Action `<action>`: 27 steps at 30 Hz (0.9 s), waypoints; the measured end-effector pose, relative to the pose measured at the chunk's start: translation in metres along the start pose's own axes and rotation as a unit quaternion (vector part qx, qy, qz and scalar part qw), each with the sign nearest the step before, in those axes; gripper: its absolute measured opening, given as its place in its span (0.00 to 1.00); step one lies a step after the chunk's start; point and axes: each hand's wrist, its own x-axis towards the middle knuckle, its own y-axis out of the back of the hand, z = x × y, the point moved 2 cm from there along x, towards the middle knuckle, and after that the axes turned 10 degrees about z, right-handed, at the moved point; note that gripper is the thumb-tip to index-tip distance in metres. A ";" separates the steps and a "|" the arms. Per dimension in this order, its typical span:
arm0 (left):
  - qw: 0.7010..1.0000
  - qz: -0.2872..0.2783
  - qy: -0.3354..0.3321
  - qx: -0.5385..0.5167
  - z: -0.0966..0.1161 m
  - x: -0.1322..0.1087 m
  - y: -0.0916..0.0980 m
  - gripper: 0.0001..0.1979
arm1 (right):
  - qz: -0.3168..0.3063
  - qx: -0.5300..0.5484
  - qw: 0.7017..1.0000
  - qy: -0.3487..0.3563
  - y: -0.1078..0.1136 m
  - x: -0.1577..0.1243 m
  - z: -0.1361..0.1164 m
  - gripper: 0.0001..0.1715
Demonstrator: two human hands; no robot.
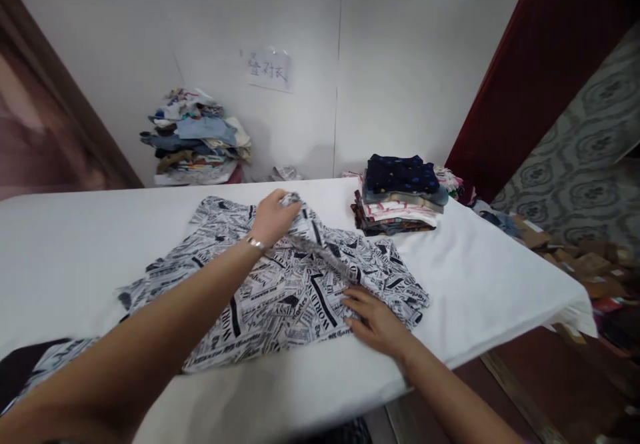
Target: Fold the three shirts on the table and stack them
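A black and white newspaper-print shirt (280, 297) lies spread over the white-covered table (480, 291). My left hand (276, 217), with a silver band at its wrist, is closed on the shirt's collar area and lifts it a little off the cloth beneath. Lower and to the right, my right hand (375, 317) rests on the shirt near its front edge, with the fingers apart and the fingertips at a raised fold.
A stack of folded clothes (400, 197) stands at the right back of the table. Against the wall is a taller pile of clothes (197, 137). A paper sign (270, 69) hangs above. Cardboard pieces (595, 267) lie beyond the table's right edge.
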 end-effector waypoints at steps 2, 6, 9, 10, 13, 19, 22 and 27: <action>0.996 -0.052 0.059 0.045 -0.042 -0.033 0.030 0.19 | 0.010 0.001 1.000 -0.015 -0.001 -0.001 0.000 0.24; 0.975 -0.145 0.165 0.039 -0.128 -0.096 0.068 0.26 | -0.016 -0.012 0.999 -0.050 -0.003 -0.002 0.000 0.20; 0.973 -0.108 0.195 0.049 -0.162 -0.118 0.093 0.30 | -0.010 -0.036 0.999 -0.037 -0.004 -0.003 0.002 0.22; 0.975 -0.096 0.196 0.052 -0.166 -0.121 0.101 0.31 | -0.002 -0.050 0.998 -0.029 -0.004 -0.003 0.003 0.24; 0.977 -0.101 0.179 0.057 -0.159 -0.128 0.118 0.36 | -0.007 -0.082 0.996 -0.019 -0.004 -0.003 0.003 0.25; 0.968 -0.179 0.096 0.148 -0.140 -0.165 0.127 0.41 | -0.039 -0.143 0.987 -0.065 -0.002 -0.003 -0.004 0.24; 0.957 -0.196 0.101 0.189 -0.148 -0.179 0.130 0.27 | -0.043 -0.141 0.986 -0.073 -0.003 -0.004 -0.005 0.25; 0.969 -0.183 0.155 -0.061 -0.143 -0.162 0.145 0.17 | -0.053 -0.139 0.986 -0.070 -0.003 -0.005 -0.005 0.25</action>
